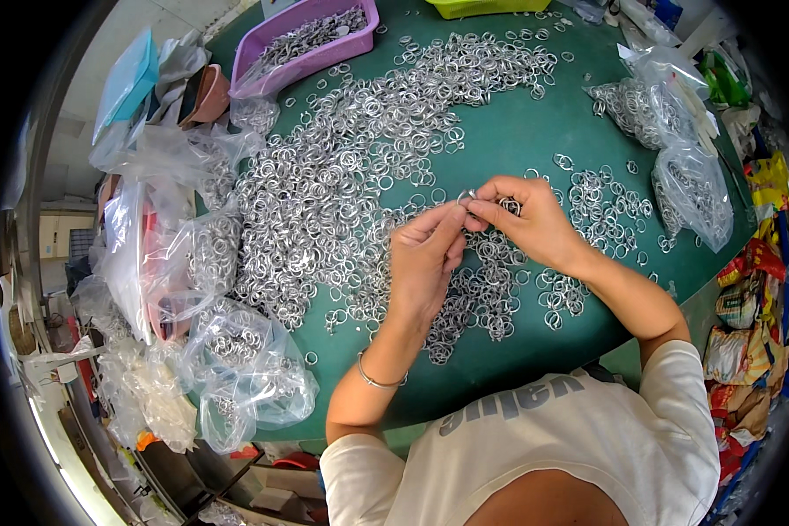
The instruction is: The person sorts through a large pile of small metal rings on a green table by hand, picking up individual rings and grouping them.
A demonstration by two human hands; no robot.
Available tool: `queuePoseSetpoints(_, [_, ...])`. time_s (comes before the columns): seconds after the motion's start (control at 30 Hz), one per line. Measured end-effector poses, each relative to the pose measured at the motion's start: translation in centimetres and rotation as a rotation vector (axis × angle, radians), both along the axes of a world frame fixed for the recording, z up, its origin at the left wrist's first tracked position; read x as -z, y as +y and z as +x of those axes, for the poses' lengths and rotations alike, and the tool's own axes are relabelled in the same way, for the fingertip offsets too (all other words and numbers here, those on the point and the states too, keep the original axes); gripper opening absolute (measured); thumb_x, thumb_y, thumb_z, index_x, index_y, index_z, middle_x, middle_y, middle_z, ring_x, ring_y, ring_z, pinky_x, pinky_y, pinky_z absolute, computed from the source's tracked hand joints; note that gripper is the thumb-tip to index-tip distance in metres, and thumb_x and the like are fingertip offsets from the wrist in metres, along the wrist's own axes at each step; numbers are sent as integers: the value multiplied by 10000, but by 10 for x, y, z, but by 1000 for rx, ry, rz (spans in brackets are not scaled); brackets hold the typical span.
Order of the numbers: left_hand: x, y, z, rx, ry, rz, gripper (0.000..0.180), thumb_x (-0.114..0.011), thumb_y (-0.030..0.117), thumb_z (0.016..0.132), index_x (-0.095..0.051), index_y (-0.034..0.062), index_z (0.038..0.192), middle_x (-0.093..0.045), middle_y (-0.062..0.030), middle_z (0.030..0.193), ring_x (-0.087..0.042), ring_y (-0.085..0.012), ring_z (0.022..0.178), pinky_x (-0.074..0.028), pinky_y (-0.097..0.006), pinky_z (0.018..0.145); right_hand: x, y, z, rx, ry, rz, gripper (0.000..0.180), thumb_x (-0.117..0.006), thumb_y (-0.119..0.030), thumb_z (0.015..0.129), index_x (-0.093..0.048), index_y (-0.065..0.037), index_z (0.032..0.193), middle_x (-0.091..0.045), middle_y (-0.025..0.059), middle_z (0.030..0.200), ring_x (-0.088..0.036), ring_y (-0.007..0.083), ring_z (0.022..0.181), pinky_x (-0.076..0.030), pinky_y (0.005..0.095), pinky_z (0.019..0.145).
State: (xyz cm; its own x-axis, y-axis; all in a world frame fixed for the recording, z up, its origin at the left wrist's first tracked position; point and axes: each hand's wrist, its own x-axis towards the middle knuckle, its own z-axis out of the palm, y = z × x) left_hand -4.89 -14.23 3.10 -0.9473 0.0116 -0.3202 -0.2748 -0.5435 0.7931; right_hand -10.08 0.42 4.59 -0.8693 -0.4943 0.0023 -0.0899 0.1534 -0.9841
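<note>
Silvery metal piece (467,195), apparently a ring, just right of the large ring heap (324,188) | left hand (423,250) and right hand (530,217): fingertips pinching it, likely steadying something so small | purple tub (316,67) beyond heap, presumably keeping elbow room.

Workshop: heaped metal rings (320,188)

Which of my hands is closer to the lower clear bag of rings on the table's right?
Right. Your right hand is left of the bag, across loose rings; your left hand is farther left.
</note>
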Motion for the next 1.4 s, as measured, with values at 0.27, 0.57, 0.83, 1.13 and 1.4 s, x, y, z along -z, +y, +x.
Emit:
queuePoseSetpoints(0.27, [-22,9,21,-53,42,204,183,-518,112,897,-608,-23,981,-600,-70,796,-358,-10,499,-251,-145,401,-24,12,14,-54,-312,-194,116,-569,-92,856,-623,11,853,-591,0,689,-445,10,538,-338,172,439])
queuePoseSetpoints(0.57, [-41,16,41,-6,65,273,196,-499,124,909,-582,-30,999,-594,-87,805,-338,-8,489,-250,-143,395,-48,23,37,-67,-292,-172,136,-572,-96,852,-620,-1,938,-601,2,728,-441,2,537,-327,160,434])
queuePoseSetpoints(0.83, [-47,25,55,-50,139,120,194,-546,76,877,-599,-33,1029,-611,-87,801,-405,-20,507,-304,-145,418,-51,29,49,-53,-120,-208,120,-565,-63,839,-601,27,911,-609,36,765,-559,79,733,-461,239,670])
queuePoseSetpoints(1.13, [-42,28,43,-95,84,100,172,-555,59,868,-599,-23,1013,-603,-69,785,-390,-20,496,-289,-155,412,-34,31,43,30,255,-69,125,-551,-42,834,-596,23,931,-601,66,706,-566,102,605,-451,239,557])
queuePoseSetpoints(1.4, [-51,-64,-156,-360,284,-86,123,-555,82,843,-555,-5,756,-569,-55,694,-362,-51,473,-256,-192,376,-5,36,25,-63,70,51,133,-567,-94,840,-615,-6,928,-565,27,630,-503,67,533,-417,234,508])
